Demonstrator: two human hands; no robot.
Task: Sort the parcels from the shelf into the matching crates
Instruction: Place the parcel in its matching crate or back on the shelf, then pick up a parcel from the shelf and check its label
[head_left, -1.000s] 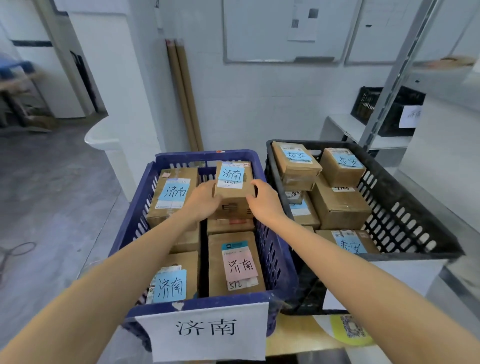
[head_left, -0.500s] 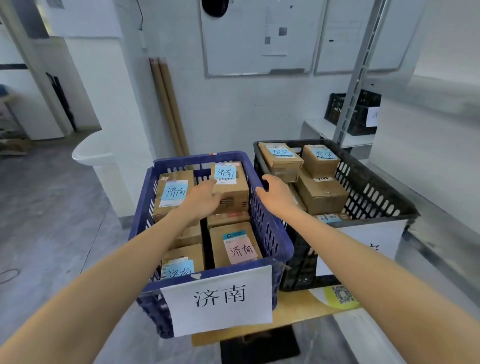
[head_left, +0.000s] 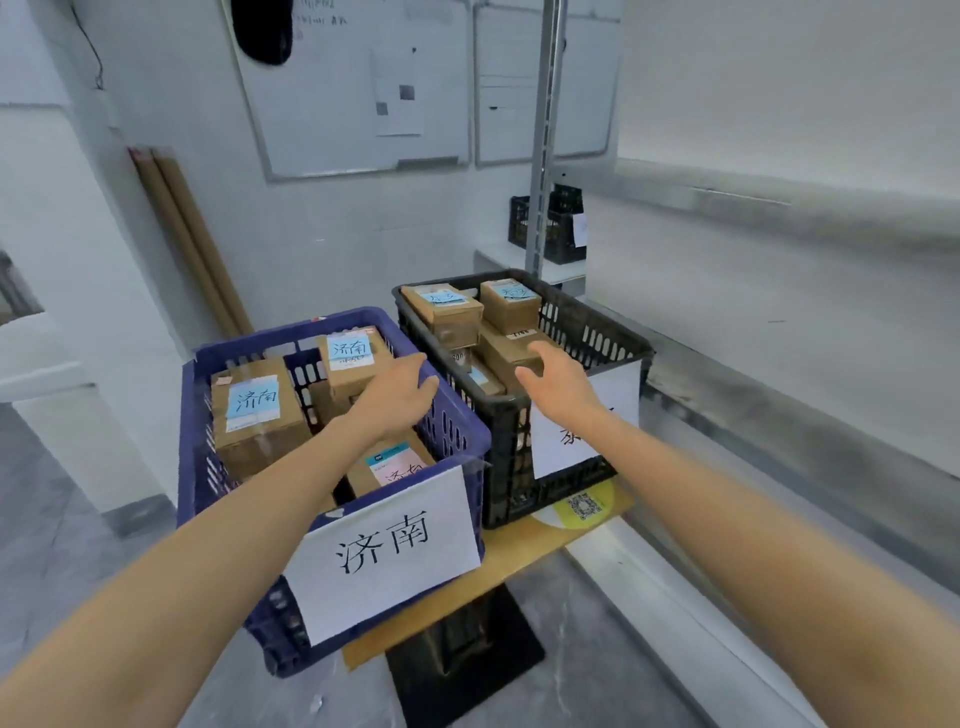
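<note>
- Watching both hands: my left hand hovers with fingers loosely spread and holding nothing, over the blue crate's right rim. My right hand is likewise spread and empty above the black crate's near rim.
- Parcels lie under and beyond both hands; a 济南 parcel sits just past my left fingertips.
- Stacked parcels ahead of my right hand rise above the rim, so a careless sweep could knock one out.
- The blue crate seems to overhang the table below my left forearm, and leaning on its rim might tip it.
- My right wrist hides part of the black crate's sign and its parcel labels are blurred, so I could misread one and mis-sort.
- The shelf, right of my right hand, is blurred; I can't tell what remains on it.
</note>
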